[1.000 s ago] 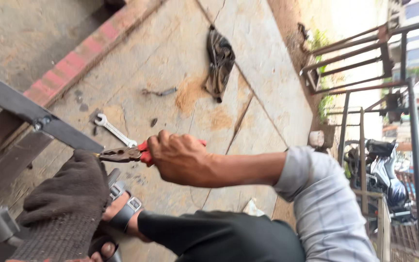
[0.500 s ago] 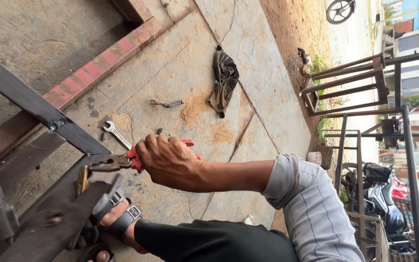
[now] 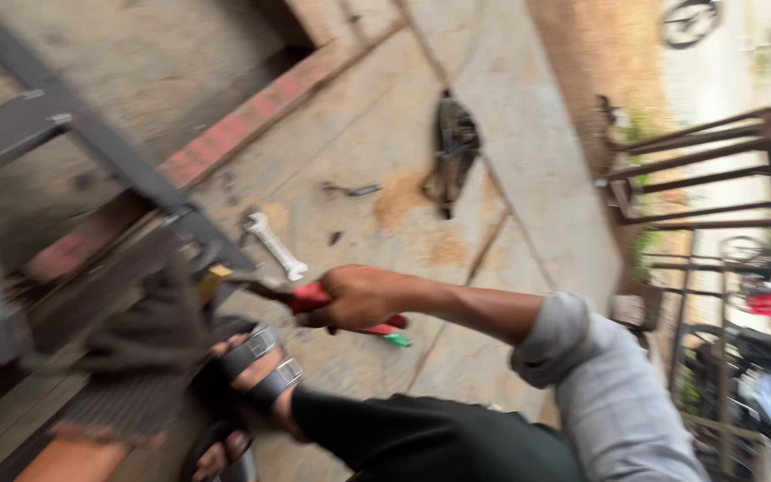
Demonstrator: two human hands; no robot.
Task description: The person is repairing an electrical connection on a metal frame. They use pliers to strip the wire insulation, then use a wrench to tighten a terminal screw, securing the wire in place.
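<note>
Pliers (image 3: 314,299) with red handles are gripped in the right hand (image 3: 363,297), whose fingers are clenched around the handles near the middle of the view, above the concrete floor (image 3: 493,134). The dark nose of the tool points left and meets a small yellowish part (image 3: 211,278) at the edge of a dark metal frame (image 3: 118,161); whether the nose actually closes on that part cannot be told through the motion blur. A green tip (image 3: 396,340) shows just below the hand, at the end of one handle. The left hand (image 3: 140,335) is seen at the lower left, covered by a dark knitted glove and resting against the frame; whether it is clenched on anything cannot be told. A silver wrench (image 3: 276,245) lies on the floor just beyond the pliers, apart from them. Farther off, a small metal piece (image 3: 350,189) and a dark crumpled bundle (image 3: 452,152) lie on the concrete, well apart from the hands. A foot in a dark strapped sandal (image 3: 256,375) is planted near the frame, below the right hand. At the right, rusty metal railings (image 3: 698,170) stand, and parked motorbikes (image 3: 760,393) are seen beyond them. No container is visible among these things
</note>
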